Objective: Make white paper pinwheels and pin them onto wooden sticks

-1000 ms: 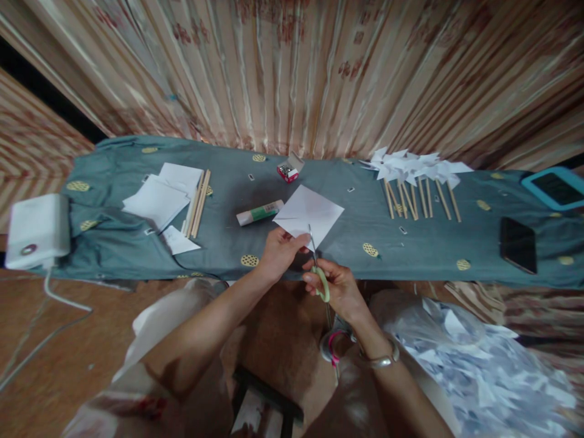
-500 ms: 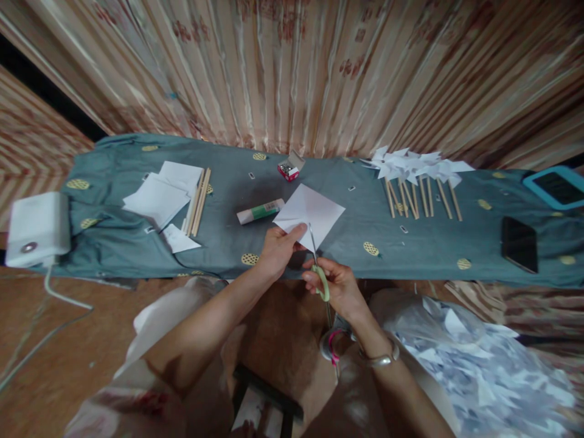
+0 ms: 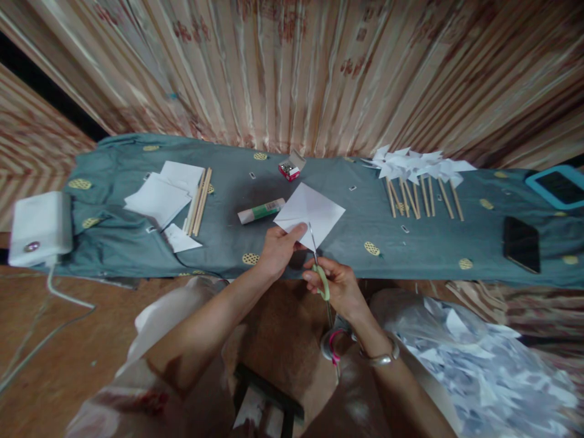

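Observation:
My left hand [image 3: 280,249] pinches a white square sheet of paper [image 3: 314,207] near its lower left edge, thumb on top. Green-handled scissors [image 3: 322,281] are in my right hand [image 3: 338,285], their blades lying at the paper's lower corner and pointing up into it. Just beyond the left hand lies a glue stick [image 3: 261,211] with a white and green label. Behind the paper stands a small open red box [image 3: 291,166] with shiny metal bits inside.
Paper squares [image 3: 159,198] and wooden sticks [image 3: 201,204] lie on the left, near a white device [image 3: 40,228] with a cable. Paper pinwheels [image 3: 417,164] on sticks, a phone [image 3: 521,244] and a blue-framed tablet [image 3: 557,187] lie right. A plastic bag [image 3: 483,371] of paper pieces sits below.
Hardly anything differs. Both hands, the paper and the scissors keep their places, and the whole view has shifted very slightly.

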`<state>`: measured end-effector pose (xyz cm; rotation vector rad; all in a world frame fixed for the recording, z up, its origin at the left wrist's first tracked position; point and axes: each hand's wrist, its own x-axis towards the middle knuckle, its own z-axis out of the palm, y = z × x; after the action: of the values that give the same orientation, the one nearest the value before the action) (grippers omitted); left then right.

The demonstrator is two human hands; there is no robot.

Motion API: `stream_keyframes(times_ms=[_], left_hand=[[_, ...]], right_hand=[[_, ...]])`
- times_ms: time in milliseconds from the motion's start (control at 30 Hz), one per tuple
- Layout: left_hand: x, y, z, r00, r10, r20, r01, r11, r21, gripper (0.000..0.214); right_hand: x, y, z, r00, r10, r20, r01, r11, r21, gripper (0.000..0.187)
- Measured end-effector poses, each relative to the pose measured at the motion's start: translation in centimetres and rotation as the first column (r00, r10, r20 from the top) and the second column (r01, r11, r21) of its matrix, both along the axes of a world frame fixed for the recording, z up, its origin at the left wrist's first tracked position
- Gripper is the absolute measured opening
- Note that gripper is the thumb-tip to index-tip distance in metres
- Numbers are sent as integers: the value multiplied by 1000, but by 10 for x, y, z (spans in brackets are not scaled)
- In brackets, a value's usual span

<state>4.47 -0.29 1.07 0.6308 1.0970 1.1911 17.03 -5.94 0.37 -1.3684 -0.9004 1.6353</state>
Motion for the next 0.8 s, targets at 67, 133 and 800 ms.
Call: stream_keyframes(times_ms=[67, 133, 800], left_hand=[[0, 0, -1, 1000, 5, 15, -5, 1000, 2, 33], [0, 0, -1, 1000, 7, 15, -7, 1000, -1, 33], [-5, 4, 3, 981, 53, 187, -41, 997, -70, 37]], right_hand=[[0, 0, 1, 1000, 5, 2, -5, 1000, 2, 40], [-1, 1, 1, 1000, 15, 6, -15, 1000, 13, 39], [-2, -3, -16, 987, 84, 135, -98, 990, 98, 41]])
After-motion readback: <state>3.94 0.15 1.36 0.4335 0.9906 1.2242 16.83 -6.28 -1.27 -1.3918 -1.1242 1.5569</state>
